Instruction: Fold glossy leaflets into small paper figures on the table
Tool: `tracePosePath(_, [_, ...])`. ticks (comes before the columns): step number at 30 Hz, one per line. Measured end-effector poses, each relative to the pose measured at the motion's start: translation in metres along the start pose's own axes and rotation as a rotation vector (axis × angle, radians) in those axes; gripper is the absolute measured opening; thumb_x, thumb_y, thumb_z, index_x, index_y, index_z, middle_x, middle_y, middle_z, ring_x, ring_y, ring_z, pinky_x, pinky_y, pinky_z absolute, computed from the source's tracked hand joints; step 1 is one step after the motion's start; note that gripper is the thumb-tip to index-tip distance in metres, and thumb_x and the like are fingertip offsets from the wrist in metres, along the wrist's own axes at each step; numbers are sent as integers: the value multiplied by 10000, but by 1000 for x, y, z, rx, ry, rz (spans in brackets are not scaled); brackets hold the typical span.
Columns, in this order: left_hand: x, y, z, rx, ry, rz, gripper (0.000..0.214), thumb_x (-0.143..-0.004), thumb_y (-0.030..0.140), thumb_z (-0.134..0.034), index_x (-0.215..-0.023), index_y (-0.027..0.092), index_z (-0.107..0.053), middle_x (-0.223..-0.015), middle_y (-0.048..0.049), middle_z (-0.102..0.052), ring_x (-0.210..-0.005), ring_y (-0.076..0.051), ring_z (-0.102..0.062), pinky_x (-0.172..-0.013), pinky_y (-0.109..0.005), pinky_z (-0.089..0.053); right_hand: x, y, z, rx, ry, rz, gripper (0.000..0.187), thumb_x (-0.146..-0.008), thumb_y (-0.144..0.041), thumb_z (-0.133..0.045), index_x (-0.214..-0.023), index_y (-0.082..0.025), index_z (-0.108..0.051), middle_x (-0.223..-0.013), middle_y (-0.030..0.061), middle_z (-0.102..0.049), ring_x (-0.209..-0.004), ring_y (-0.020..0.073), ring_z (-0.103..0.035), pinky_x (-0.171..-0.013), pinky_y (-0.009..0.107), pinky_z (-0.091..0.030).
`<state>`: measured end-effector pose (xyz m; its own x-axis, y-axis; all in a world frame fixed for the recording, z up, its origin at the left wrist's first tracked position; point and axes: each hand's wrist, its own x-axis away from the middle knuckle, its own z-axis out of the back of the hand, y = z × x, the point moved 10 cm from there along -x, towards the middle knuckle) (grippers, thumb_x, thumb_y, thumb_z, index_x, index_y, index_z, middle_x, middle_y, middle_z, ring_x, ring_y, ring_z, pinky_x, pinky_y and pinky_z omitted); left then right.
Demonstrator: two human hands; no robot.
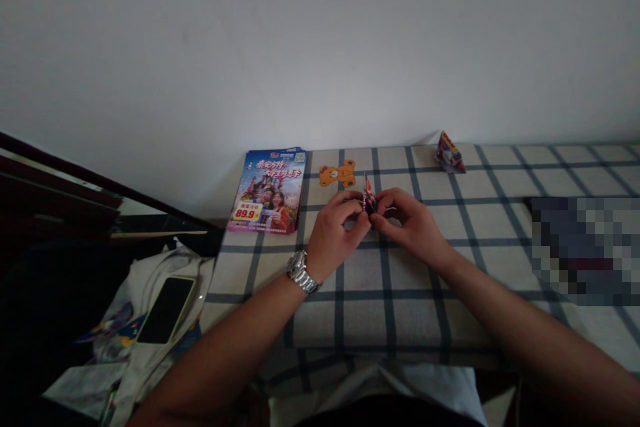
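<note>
Between my two hands stands a small piece of folded printed paper [369, 195], red and dark, with a pointed top. My left hand [336, 230], with a metal watch on its wrist, pinches the paper's left side between thumb and fingers. From the right, my right hand [407, 221] grips the other side in the same way. Its lower part is partly hidden by my fingers. A stack of printed flyers [270, 190] lies to the left of my hands. Toward the wall, at the right, stands a folded paper shape [450, 155] with similar colourful print.
A checked cloth [320, 320] covers the table, which meets a white wall at the back. A bear cutout [337, 174] lies behind my hands. A phone [167, 310] rests on a bag at the lower left. A blurred-out dark item [585, 250] lies at the right.
</note>
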<state>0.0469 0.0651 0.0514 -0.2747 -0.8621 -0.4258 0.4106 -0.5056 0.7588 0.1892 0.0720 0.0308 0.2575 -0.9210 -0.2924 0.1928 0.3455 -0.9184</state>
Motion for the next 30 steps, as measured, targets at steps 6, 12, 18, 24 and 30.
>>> tracePosePath(6, [-1,2,3,26,18,14,167,-913,148,-665,-756,198,-636,-1075,-66,-698,-1034,-215,-696,-891,-345,-581,1,-3,1,41,1,8,117,-948,-326,-710,-884,-258,-640,-1132,72,-680,-1062,241,-677,-865,383,-600])
tracePosePath(12, [-1,1,3,82,21,51,171,-895,128,-667,-739,181,-622,-1073,-67,-677,-919,-169,-691,-745,-261,-590,1,-4,3,44,5,-6,116,-938,-308,-710,-870,-255,-633,-1107,69,-683,-1036,232,-676,-823,365,-608])
tracePosePath(18, [-1,0,3,92,29,48,164,-880,103,-683,-735,167,-640,-1070,-64,-669,-867,-145,-691,-722,-243,-589,0,-5,5,28,20,-16,108,-924,-259,-713,-854,-249,-631,-1076,58,-686,-1009,217,-676,-806,342,-600])
tracePosePath(24, [-1,1,4,55,28,47,171,-875,77,-683,-737,167,-637,-1070,-60,-676,-912,-150,-691,-733,-233,-600,0,0,5,18,25,-22,117,-922,-291,-722,-864,-240,-635,-1080,59,-691,-1008,221,-688,-807,344,-607])
tracePosePath(30, [0,-2,1,34,20,36,135,-911,110,-676,-792,172,-662,-1094,-64,-669,-915,-146,-696,-744,-241,-613,0,3,4,-1,18,-28,123,-926,-311,-725,-880,-239,-636,-1089,63,-684,-1015,218,-686,-826,343,-613])
